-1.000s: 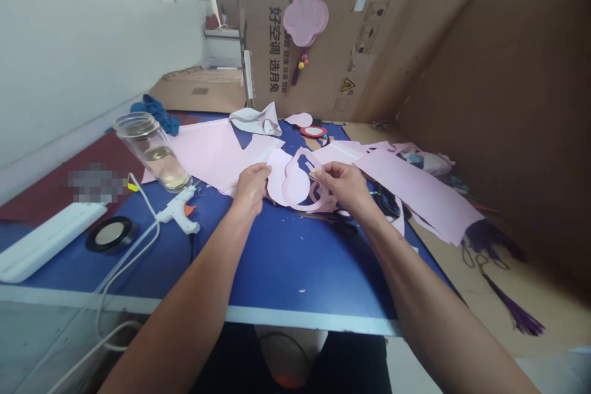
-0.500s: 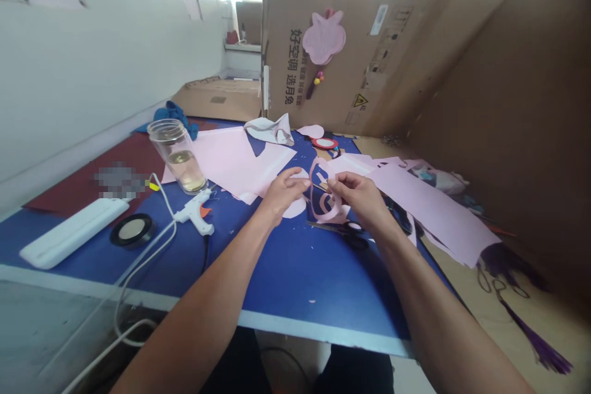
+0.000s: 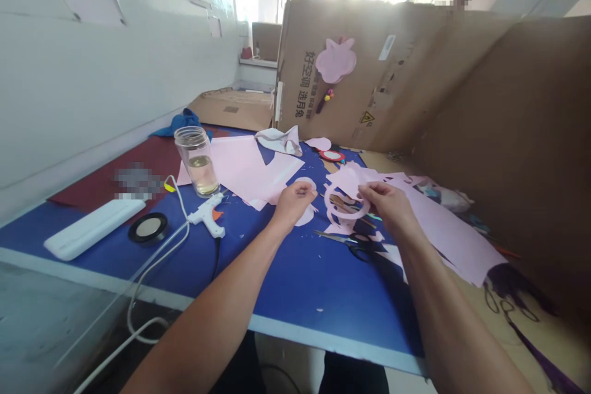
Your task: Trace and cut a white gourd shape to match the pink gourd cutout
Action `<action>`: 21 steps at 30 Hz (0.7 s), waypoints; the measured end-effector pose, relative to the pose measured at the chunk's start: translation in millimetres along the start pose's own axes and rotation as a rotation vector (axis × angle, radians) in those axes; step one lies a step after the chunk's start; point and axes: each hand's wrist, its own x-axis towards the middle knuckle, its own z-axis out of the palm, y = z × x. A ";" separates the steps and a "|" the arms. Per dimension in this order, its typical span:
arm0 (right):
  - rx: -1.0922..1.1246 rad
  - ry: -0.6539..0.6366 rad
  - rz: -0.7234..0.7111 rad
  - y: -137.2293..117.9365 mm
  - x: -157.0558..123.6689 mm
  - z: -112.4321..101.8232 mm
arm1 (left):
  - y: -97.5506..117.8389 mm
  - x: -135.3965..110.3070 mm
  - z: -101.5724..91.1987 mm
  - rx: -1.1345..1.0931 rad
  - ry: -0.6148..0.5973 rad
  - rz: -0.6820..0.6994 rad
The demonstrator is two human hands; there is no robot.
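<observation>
the right hand (image 3: 386, 206) pinches a cut pink paper ring (image 3: 333, 209), the left hand (image 3: 293, 204) curls, holding what i cannot tell, and pink paper sheets (image 3: 240, 166) lie uncut

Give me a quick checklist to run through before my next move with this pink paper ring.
Right hand on the pink paper ring: ok, pinching it at the edge.
Left hand: cannot tell whether it holds anything; it is curled over a round pink cut-out.
Scissors: ok, lying on the blue table top just below the ring.
Hot glue gun: cannot tell whether it is hot; it lies on the table with its cord attached.
Glass jar of liquid: ok, upright and apart from both hands.
</observation>
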 end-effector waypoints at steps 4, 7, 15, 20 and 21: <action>-0.276 0.279 -0.076 -5.8 11.8 -24.3 | -2.7 -2.4 2.8 0.208 -0.003 0.051; -0.543 0.160 -0.239 -30.7 26.7 -5.1 | -2.1 -12.1 5.8 0.394 -0.028 0.136; -0.699 -0.297 -0.222 -76.5 114.4 148.0 | 0.5 -30.0 5.1 0.722 -0.069 0.242; -0.830 -0.343 -0.177 -77.7 145.6 193.7 | 2.4 -31.7 3.9 0.807 -0.078 0.224; -0.860 -0.332 -0.191 -78.2 148.4 197.0 | 3.1 -32.2 3.7 0.818 -0.082 0.225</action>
